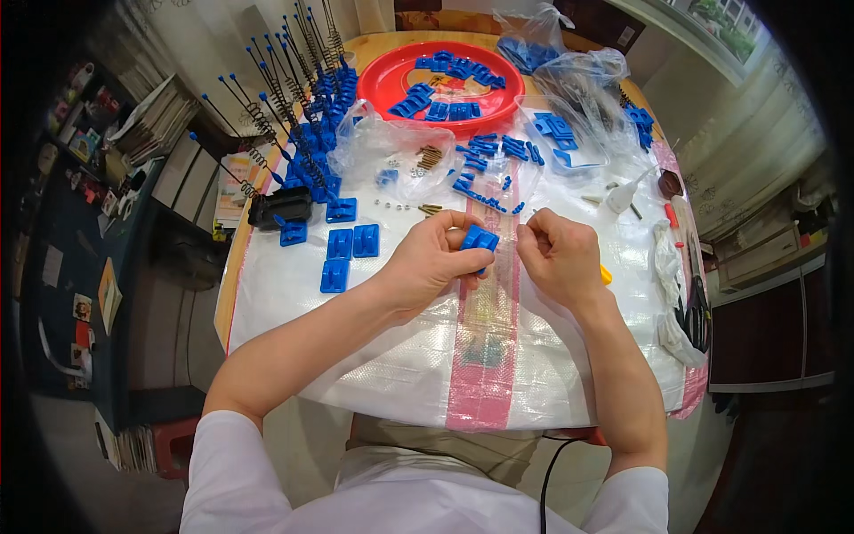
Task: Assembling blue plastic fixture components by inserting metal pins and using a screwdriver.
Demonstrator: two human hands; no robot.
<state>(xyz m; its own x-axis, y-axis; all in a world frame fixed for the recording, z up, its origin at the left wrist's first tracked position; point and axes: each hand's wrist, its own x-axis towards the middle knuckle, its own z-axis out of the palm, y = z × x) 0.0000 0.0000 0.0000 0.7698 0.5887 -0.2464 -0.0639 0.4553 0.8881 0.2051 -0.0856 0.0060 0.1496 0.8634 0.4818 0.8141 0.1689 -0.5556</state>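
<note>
Two hands meet over the middle of the table [294, 356], and everything I say is placed from the blue plastic piece [480, 238] between them. My left hand [431, 258] grasps that piece, thumb below and fingers curled over its near edge, so it sits at my fingertips, tilted, its long side running roughly left to right. My right hand [556, 254] is just to the right of the piece, close but apart from it, fingers pinched together as if on something very small; I cannot tell what, or whether anything is there at all. So the piece lies to the left of my right hand, and my left hand is the nearer, already on it. To the left of the piece lie four flat blue plates [342, 249] on the table. Beyond the piece, away from me, are clear bags [391, 151] and a red round tray [445, 84] holding more blue parts.
</note>
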